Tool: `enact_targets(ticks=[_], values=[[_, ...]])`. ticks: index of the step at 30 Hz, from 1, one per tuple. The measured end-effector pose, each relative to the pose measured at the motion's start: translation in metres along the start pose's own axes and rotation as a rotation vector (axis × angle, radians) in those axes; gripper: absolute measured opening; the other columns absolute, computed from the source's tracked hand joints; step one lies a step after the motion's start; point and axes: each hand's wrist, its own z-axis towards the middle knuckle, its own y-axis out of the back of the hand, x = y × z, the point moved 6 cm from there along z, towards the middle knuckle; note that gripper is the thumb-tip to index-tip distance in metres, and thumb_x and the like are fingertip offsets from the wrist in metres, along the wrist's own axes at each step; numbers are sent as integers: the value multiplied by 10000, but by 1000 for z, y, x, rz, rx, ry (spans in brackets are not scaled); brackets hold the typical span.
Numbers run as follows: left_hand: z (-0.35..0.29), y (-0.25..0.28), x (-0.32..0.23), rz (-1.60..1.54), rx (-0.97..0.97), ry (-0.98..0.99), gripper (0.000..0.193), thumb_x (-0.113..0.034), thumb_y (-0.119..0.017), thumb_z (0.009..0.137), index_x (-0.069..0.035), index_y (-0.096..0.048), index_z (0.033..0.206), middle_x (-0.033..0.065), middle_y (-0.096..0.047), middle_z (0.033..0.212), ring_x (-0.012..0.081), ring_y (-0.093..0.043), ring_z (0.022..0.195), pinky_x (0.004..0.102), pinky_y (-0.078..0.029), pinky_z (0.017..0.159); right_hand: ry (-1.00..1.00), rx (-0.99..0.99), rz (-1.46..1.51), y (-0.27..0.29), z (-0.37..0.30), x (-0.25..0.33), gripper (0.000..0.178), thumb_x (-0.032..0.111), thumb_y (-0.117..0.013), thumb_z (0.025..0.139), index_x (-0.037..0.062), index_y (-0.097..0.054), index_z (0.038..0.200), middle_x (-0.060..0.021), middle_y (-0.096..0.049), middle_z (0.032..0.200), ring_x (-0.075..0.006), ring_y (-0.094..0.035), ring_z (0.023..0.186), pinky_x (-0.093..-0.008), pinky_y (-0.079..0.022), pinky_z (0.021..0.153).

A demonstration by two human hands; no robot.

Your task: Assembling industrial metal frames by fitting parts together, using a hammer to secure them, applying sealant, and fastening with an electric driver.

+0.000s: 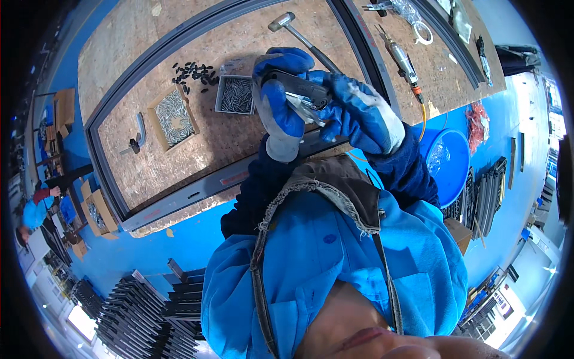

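My left hand [278,102] and my right hand [363,112], both in blue and white work gloves, meet above the near part of the workbench. Between them they grip a black hardware fitting [299,87] with a bright silver metal piece [306,110] beneath it; its exact kind is not clear. The left fingers curl round its left end, and the right fingers close on its right side. A box of dark screws [235,94] sits just left of my left hand. Behind my hands lies a hammer [299,37], its handle end partly hidden by the right glove.
A dark metal frame [197,190] lies on the wooden bench [119,78]. Left are a carton of silver screws [173,117], black plastic pieces [194,73] and a clamp-like tool [137,134]. Right are a power screwdriver [403,63] with orange cord and a blue bin [457,161]. Far left, another person [37,209].
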Motion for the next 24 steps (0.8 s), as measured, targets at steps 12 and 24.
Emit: enact_targets(ticks=[12,24], values=[[7,-3,-5,11,38,-101,354,-365,-416,906,-33,-518,979,131,-561,926,228,-525,850,343,-413,793,108,38,90,-9,-2,-1,397,147,-587,897,-1,-484,1251,-159,-620,1043,-167,-638,779,-253,-561,631],[2,7,16,-404,-203,43,448,-446,-366,956,-34,-541,966,108,-586,874,160,-556,699,277,-467,633,756,-240,-1031,-19,-21,16,435,-16,-721,729,-48,-568,1135,-132,-625,1034,-153,-601,742,-225,-500,732]])
